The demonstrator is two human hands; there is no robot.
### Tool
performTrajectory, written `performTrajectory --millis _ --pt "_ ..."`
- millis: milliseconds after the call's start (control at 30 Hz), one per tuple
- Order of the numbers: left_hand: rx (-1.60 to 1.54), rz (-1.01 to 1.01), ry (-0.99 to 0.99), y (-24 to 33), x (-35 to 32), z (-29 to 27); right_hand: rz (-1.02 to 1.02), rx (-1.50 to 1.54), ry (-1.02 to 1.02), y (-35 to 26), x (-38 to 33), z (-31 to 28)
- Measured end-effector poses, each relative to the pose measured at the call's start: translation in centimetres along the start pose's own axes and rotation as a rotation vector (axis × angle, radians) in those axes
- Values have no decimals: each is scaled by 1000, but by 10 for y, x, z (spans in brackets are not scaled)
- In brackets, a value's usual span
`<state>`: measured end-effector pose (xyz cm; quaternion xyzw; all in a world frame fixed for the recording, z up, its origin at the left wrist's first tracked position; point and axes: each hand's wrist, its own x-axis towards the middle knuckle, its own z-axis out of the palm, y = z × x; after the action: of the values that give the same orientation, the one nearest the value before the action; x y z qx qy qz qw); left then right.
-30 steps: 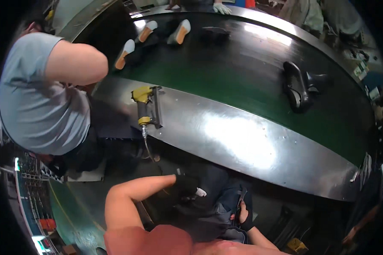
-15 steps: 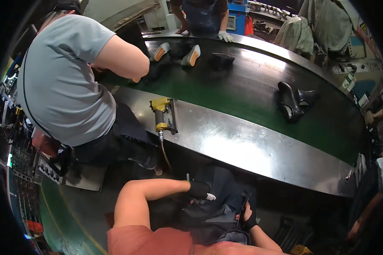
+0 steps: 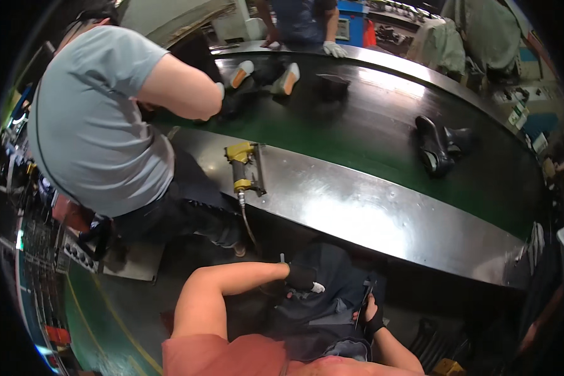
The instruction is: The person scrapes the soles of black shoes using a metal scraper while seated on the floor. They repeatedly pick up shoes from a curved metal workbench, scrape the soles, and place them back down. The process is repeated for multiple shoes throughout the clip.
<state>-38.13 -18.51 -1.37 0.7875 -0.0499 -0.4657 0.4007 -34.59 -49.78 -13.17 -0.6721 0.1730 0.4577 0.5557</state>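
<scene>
Dark slim object (image 3: 368,290), right fingers (image 3: 371,307) around it, left arm (image 3: 238,279) bent

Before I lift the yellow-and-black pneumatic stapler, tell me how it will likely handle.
The pneumatic stapler likely feels rigid and fairly heavy, given its bulky, hard-looking build. Its attached hose may tug. Pushed, it could slide on the shiny metal ledge.
</scene>
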Motion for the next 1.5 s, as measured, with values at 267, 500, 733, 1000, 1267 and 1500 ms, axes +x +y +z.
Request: performTrajectory --millis 267,500,733,1000,1267,1500 --pt "40 162 -89 -58 56 17 -108 -179 90 -31 -26 -7" --pt "-169 -213 -264 13 21 -15 27 -74 33 -21 -20 -11" --pt "-91 -183 -209 11 17 -15 17 -61 27 -34 -31 -7" --pt "96 -112 -111 25 11 -13 -98 -220 44 -36 -45 -9" --pt "750 288 76 53 38 44 -672 -259 -345 -223 -72 33" --pt "396 1033 83 161 151 74 -1084 25 -342 -365 -9 95"
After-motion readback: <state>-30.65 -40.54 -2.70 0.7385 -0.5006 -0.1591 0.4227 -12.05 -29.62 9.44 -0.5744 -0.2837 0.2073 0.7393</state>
